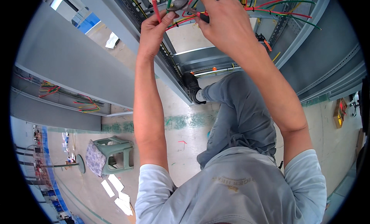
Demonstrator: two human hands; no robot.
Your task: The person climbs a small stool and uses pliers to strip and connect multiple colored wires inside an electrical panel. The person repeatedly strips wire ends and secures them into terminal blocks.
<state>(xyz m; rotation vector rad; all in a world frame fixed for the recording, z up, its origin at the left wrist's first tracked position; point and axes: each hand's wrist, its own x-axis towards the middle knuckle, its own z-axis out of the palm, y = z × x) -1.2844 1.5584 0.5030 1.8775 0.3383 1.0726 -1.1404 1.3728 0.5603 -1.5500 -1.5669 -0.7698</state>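
My left hand [153, 34] is closed at the cabinet frame, its thumb and fingers pinching a green wire [170, 0]. A thick red cable [156, 10] sticks up beside the thumb, apparently between the fingers. To the right, my right hand [228, 25] grips metal pliers [178, 3] with red-and-black handles. Their jaws lie against the green wire, just above my left thumb; whether they are closed on it I cannot tell. Under both hands runs a tied bundle of red, yellow and green wires [184, 21]. Part of the pliers' handles is hidden by my right fingers.
Wire ends [296, 12] fan out to the right inside the grey cabinet. A grey panel [77, 66] stands at left. My shoe [191, 88] rests by the cabinet's lower frame. Behind are a green stool [122, 149] with a patterned cloth and white papers [122, 203] on the floor.
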